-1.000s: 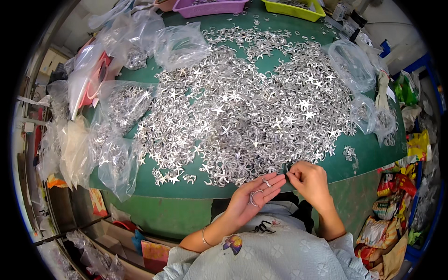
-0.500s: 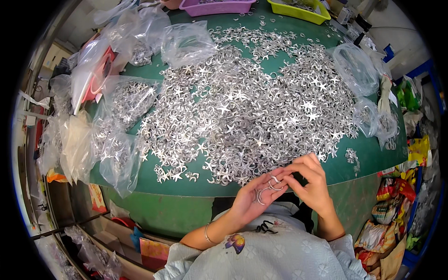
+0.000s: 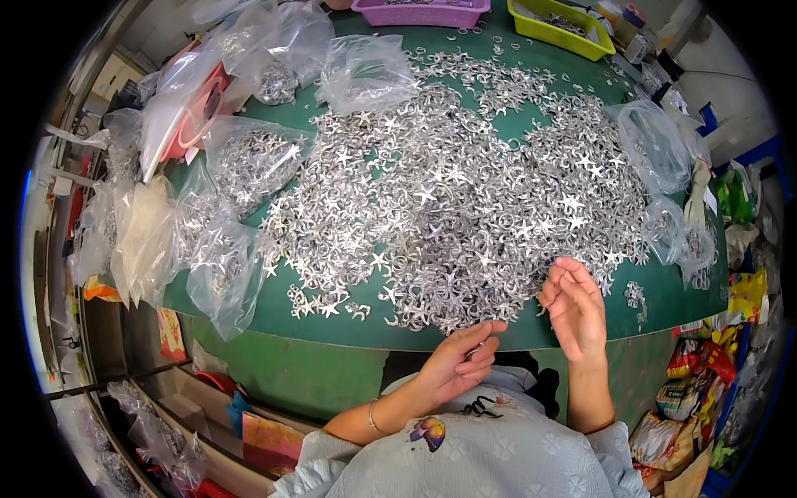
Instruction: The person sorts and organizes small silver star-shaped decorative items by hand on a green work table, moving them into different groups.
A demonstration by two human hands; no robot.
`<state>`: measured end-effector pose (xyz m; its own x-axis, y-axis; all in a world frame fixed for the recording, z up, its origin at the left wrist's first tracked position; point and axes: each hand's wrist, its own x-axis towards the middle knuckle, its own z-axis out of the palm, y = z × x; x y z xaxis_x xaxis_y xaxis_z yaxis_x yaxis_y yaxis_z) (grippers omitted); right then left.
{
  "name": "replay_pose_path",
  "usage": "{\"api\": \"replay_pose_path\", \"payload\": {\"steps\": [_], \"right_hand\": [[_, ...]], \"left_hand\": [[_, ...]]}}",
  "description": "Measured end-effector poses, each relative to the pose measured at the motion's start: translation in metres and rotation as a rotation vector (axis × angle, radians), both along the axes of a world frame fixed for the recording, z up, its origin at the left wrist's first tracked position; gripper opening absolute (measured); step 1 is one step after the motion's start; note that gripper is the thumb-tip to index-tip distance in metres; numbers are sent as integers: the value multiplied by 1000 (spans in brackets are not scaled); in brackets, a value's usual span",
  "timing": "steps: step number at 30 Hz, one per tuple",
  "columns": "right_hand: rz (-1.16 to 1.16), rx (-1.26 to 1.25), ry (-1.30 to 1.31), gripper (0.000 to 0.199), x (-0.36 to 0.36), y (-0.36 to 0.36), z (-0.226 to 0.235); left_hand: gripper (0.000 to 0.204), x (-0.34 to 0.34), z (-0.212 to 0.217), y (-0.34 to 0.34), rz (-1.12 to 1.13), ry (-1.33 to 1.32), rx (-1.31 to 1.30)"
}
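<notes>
From the centre of the pile of metal pieces (image 3: 452, 207), the front edge of the green tabletop (image 3: 664, 309) runs at 6 o'clock, with bare surface at 4 and 7 o'clock, and clear plastic bags (image 3: 222, 286) bound the side from 8 to 11 o'clock. The pieces are bright silver-coloured starfish and curved bands, heaped in overlapping layers. The left hand (image 3: 457, 365), at 6 o'clock, has its fingers curled around a partly hidden ring (image 3: 472, 354); the right hand (image 3: 579, 314), near 5 o'clock, has loosely bent fingers, its contents indeterminable.
</notes>
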<state>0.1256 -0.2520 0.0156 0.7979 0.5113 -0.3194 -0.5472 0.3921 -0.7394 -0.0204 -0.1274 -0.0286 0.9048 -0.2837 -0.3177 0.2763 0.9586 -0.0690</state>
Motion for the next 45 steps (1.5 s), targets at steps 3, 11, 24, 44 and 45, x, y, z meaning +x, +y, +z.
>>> {"api": "replay_pose_path", "payload": {"steps": [3, 11, 24, 44, 45], "right_hand": [[136, 7, -27, 15, 5, 0, -2], [201, -662, -984, 7, 23, 64, 13], [389, -1320, -1895, 5, 51, 170, -15], [439, -532, -310, 5, 65, 140, 24], [465, -495, -261, 3, 63, 138, 28]], "left_hand": [[26, 8, 22, 6, 40, 166, 19], [32, -1, -13, 9, 146, -157, -197], [23, 4, 22, 47, 184, 128, 60], [21, 29, 18, 82, 247, 53, -40], [21, 30, 19, 83, 251, 33, -46]]}}
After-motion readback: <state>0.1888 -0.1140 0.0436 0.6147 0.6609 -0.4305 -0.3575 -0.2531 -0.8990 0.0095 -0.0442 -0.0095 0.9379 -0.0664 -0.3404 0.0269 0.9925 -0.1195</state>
